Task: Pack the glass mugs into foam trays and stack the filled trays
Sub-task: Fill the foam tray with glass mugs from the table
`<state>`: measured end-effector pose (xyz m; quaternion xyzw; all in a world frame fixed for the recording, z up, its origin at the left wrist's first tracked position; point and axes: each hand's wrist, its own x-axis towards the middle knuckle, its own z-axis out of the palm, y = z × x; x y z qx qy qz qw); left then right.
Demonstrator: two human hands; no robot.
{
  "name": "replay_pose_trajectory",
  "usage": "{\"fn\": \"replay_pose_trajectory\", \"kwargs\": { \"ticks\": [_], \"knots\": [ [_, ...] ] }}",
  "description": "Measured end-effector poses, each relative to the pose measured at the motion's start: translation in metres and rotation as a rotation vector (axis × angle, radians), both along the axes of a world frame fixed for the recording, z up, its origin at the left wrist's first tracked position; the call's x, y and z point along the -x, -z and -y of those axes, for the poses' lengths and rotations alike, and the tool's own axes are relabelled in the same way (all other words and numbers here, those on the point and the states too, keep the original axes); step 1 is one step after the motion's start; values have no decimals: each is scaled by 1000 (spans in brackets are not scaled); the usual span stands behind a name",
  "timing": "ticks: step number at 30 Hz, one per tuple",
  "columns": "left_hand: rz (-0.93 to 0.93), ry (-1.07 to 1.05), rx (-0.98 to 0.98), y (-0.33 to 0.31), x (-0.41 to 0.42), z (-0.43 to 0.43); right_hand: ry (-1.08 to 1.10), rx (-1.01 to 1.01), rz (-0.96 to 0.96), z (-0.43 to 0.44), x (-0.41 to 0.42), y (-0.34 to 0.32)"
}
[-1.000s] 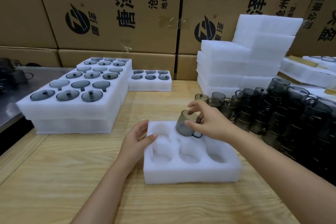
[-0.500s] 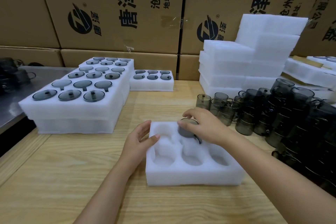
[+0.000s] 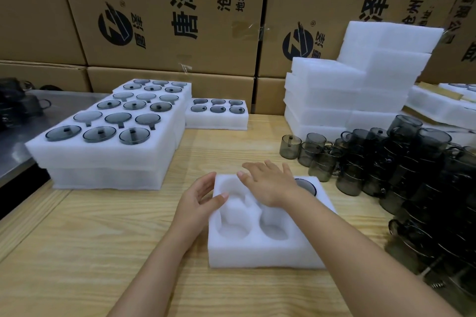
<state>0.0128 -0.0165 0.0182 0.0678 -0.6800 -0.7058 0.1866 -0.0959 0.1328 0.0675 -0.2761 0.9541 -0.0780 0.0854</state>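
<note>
A white foam tray (image 3: 257, 252) with round cavities lies on the wooden table in front of me. One smoky grey glass mug (image 3: 306, 185) sits in a back cavity, partly hidden behind my right wrist. My right hand (image 3: 270, 183) hovers flat over the back of the tray, fingers straight and spread, holding nothing. My left hand (image 3: 199, 199) holds the tray's left edge, thumb on top and fingers curved round the back left corner. Loose and stacked grey mugs (image 3: 386, 162) crowd the table at the right.
Filled foam trays stacked in layers (image 3: 108, 162) stand at the left, and a single filled tray (image 3: 216, 121) lies behind them. A pile of white foam trays (image 3: 360, 90) stands at the back right. Cardboard boxes (image 3: 167, 8) wall off the back. A metal surface (image 3: 64, 103) lies far left.
My right hand lowered the mug into a back cavity, let go, and now lies open and flat further left over the tray. My left hand stayed at the tray's left edge.
</note>
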Motion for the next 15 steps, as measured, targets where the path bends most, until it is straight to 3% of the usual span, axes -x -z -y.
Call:
{"fn": "replay_pose_trajectory", "kwargs": {
  "ticks": [6, 8, 10, 11, 13, 15],
  "knots": [
    [-1, 10, -9, -3, -3, 0, -21, 37, -9, -3, -4, -5],
    [-7, 8, -16, -4, -3, 1, -9, 350, 46, -8, -1, -12],
    [-18, 6, -27, -4, -2, 1, 172, 660, -66, -20, 11, -20],
    [-22, 7, -27, -4, -2, 1, 299, 659, -210, -31, 21, -23],
    [-24, 7, -30, -3, -2, 1, 493, 469, -390, -57, 41, -26],
    [-27, 7, -36, -3, -2, 1, 548, 227, -339, -78, 56, -23]
  ]
}}
